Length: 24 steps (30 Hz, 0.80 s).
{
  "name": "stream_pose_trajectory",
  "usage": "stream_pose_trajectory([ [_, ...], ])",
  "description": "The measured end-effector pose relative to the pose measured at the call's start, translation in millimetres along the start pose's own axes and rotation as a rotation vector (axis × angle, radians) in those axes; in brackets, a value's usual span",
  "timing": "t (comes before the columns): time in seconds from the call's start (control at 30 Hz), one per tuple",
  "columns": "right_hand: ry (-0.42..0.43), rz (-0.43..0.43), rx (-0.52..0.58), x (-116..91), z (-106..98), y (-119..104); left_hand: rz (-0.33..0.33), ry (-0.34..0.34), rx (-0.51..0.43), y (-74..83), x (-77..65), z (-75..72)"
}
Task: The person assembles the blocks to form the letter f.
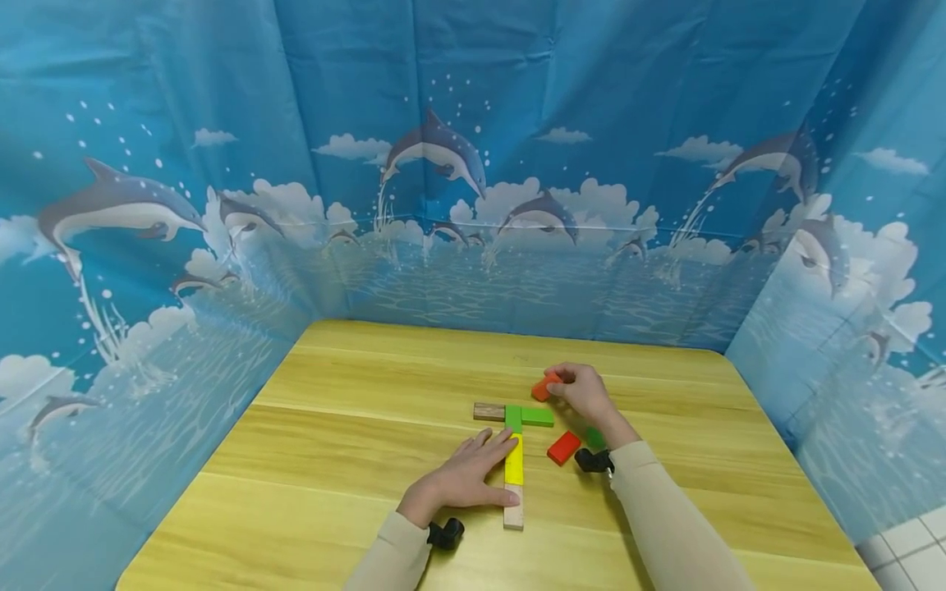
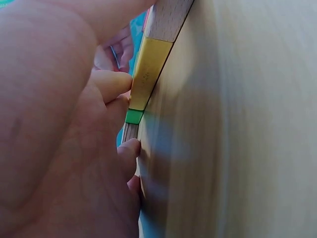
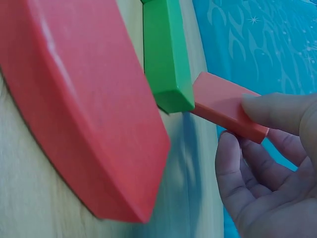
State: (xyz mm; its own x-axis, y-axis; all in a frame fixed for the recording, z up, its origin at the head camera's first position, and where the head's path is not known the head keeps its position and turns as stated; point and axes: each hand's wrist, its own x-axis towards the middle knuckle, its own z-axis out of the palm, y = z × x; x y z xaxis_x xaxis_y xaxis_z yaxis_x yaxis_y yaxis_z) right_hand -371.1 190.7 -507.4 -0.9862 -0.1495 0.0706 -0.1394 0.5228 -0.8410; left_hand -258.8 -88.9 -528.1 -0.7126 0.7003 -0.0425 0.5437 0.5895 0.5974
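My right hand point(image 1: 584, 392) pinches an orange-red block point(image 1: 545, 387) between thumb and fingers, beyond the far end of a row of blocks. In the right wrist view the same block point(image 3: 228, 106) is tilted. My left hand point(image 1: 469, 474) lies spread beside the row. Its index fingertip touches the yellow block point(image 1: 515, 464), and its thumb rests on the pale wooden block point(image 1: 513, 517) at the near end. At the far end sits a green block point(image 1: 513, 419), with a brown wooden block point(image 1: 489, 411) to its left and another green block point(image 1: 538, 417) to its right.
A loose red block point(image 1: 564, 448) lies right of the row. Another green piece point(image 1: 594, 438) is partly hidden by the right wrist. Behind the wooden table point(image 1: 355, 369) hangs a blue dolphin curtain point(image 1: 458, 271), which also runs along both sides.
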Motion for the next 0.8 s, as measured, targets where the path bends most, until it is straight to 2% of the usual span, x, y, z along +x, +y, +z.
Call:
stream_pose_trajectory([
  [0.2,0.03,-0.021,-0.016,6,5,-1,-0.002,-0.001,0.001,0.1,0.4,-1.2],
  [0.4,0.048,0.011,0.002,10,12,-2,-0.007,-0.007,-0.015,0.1,1.1,-0.9],
  [0.8,0.025,0.048,0.038,17,20,-5,-0.009,-0.003,-0.014,0.4,1.7,-1.5],
])
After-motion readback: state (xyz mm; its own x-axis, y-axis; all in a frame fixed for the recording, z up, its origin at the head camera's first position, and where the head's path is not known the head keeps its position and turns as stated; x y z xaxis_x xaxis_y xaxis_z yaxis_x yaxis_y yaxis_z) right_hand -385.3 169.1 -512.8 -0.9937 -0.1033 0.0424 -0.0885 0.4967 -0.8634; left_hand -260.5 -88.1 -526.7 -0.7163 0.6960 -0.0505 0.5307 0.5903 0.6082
